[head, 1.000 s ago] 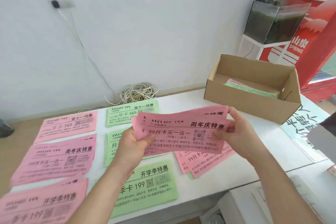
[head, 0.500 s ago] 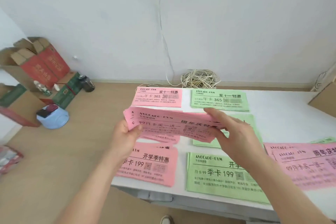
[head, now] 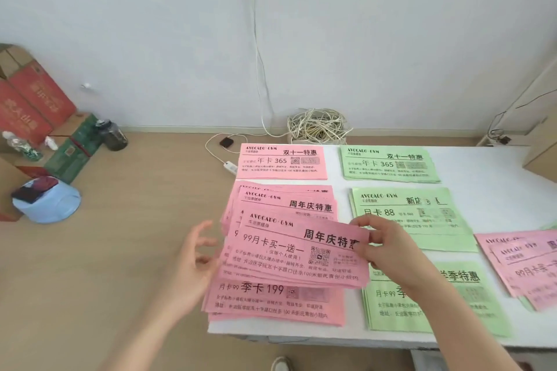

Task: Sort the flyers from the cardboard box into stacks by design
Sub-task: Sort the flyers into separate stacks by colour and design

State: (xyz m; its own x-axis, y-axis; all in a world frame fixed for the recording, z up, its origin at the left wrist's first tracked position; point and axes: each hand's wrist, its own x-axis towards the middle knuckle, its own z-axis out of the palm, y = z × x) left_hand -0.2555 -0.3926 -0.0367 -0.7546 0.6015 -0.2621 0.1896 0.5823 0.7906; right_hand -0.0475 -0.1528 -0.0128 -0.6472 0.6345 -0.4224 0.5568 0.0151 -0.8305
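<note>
My right hand (head: 388, 247) pinches the right edge of a pink flyer bundle (head: 289, 253), held low over the middle pink stack (head: 286, 202) on the white table (head: 488, 172). My left hand (head: 193, 262) hovers with spread fingers just off the bundle's left edge and holds nothing. Sorted stacks lie in two columns: pink top (head: 281, 161), pink bottom (head: 271, 301), green top (head: 388, 164), green middle (head: 410, 214), green bottom (head: 434, 301). A loose pink pile (head: 524, 262) lies at the right edge. The cardboard box (head: 542, 147) shows only a corner at far right.
A coil of white cable (head: 316, 126) and a power strip (head: 230, 167) lie on the floor behind the table. Red cartons (head: 30, 105), bottles and a blue hat (head: 48, 202) stand on the floor at left. The table's front edge runs below the bottom stacks.
The view has swung left from the box to the sorted stacks. My left hand let go of the pink bundle; my right hand has lowered it over the middle pink stack.
</note>
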